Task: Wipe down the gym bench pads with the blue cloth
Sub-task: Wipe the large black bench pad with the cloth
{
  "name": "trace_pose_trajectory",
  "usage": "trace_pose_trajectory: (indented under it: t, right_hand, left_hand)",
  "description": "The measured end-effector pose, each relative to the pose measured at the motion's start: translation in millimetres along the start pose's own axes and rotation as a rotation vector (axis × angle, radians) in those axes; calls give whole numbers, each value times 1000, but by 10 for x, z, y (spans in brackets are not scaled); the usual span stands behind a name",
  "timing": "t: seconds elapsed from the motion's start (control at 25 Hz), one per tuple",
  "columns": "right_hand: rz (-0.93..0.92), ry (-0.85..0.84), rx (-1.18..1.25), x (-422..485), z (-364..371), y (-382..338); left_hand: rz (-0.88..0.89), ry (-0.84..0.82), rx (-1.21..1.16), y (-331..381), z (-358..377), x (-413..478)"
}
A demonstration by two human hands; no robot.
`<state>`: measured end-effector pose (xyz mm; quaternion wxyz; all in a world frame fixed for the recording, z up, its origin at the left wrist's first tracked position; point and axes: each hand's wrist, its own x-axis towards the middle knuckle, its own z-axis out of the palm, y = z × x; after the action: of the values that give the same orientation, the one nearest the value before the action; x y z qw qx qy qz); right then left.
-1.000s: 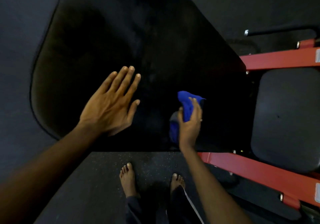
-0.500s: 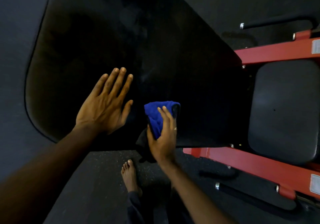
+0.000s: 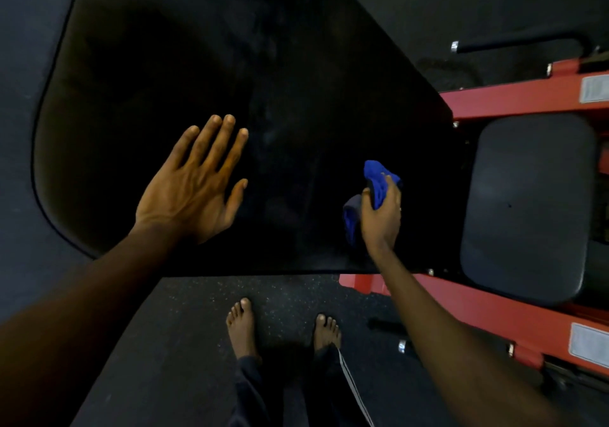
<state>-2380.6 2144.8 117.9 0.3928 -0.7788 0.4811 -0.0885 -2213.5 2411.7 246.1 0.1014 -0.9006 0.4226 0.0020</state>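
A large black bench back pad (image 3: 164, 64) fills the upper middle of the view. My left hand (image 3: 194, 186) lies flat on it, fingers straight and spread, near its lower left part. My right hand (image 3: 380, 215) grips the bunched blue cloth (image 3: 377, 177) against the pad's lower right area, close to its front edge. Part of the cloth hangs out below my thumb. A smaller grey-black seat pad (image 3: 527, 209) sits to the right, apart from both hands.
A red steel frame (image 3: 514, 100) runs above and below the seat pad. A black handle with a chrome end (image 3: 514, 46) sticks out at the upper right. My bare feet (image 3: 242, 324) stand on speckled black rubber flooring (image 3: 184, 344).
My right hand has swept the cloth rightward across the back pad, from beside my left hand toward the pad's right end. My left hand stays flat in about the same spot.
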Motion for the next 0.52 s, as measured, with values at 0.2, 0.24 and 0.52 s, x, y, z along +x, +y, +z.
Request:
trace_pose_trajectory:
  t: [0.2, 0.24, 0.52]
  right_hand:
    - [-314, -196, 65, -1134, 290, -562]
    - [-357, -238, 55, -1158, 270, -572]
    - [41, -195, 373, -980, -124, -431]
  left_hand:
    - [11, -3, 5, 7, -10, 14]
    - [11, 0, 11, 7, -9, 18]
    - [2, -20, -3, -3, -37, 3]
